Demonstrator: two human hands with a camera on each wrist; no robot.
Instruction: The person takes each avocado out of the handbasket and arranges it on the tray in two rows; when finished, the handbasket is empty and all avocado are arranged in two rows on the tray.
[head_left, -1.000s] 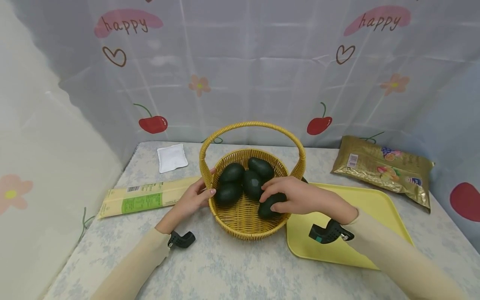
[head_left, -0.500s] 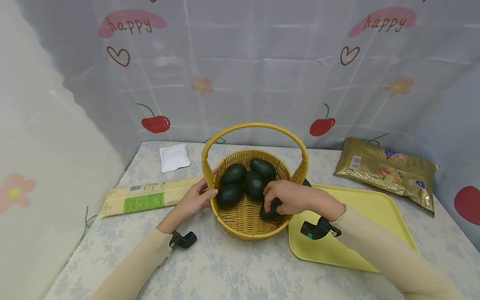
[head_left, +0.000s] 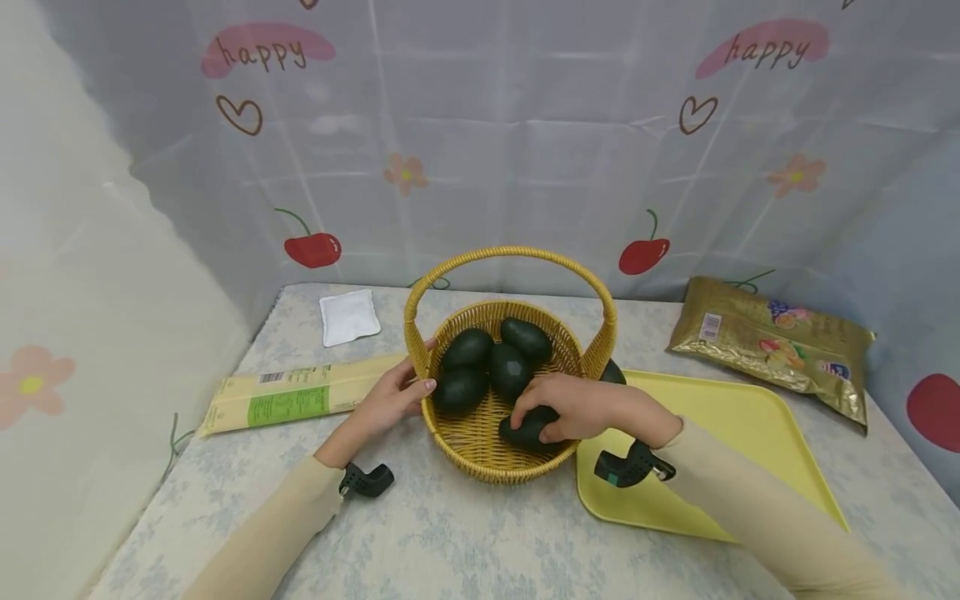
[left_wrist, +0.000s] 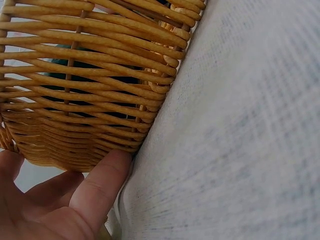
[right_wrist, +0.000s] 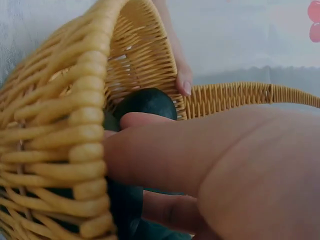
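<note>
A yellow wicker basket point(head_left: 489, 477) with a tall handle stands mid-table, several dark green avocados point(head_left: 468, 348) inside. My right hand point(head_left: 573, 406) reaches over its right rim and holds an avocado point(head_left: 525, 430) at the front right of the basket floor, thumb on the near side and fingers over the top. In the right wrist view, the wrist and thumb hide much of that avocado point(right_wrist: 125, 205). Extended fingers of my left hand point(head_left: 390, 398) rest on the basket's left outer wall, thumb at the rim. The left wrist view shows fingertips point(left_wrist: 117, 160) low on the weave.
Right of the basket lies a yellow tray point(head_left: 720, 425), partly beneath my right forearm. Another avocado point(head_left: 612, 372) shows behind the basket's right side. A gold packet point(head_left: 772, 350) sits back right. A long cream-and-green packet point(head_left: 288, 398) and small white packet point(head_left: 350, 317) lie left.
My right hand has shifted its avocado slightly left and toward the front inside the basket, and the avocado now lies more sideways. The left hand stays at the basket's side.
</note>
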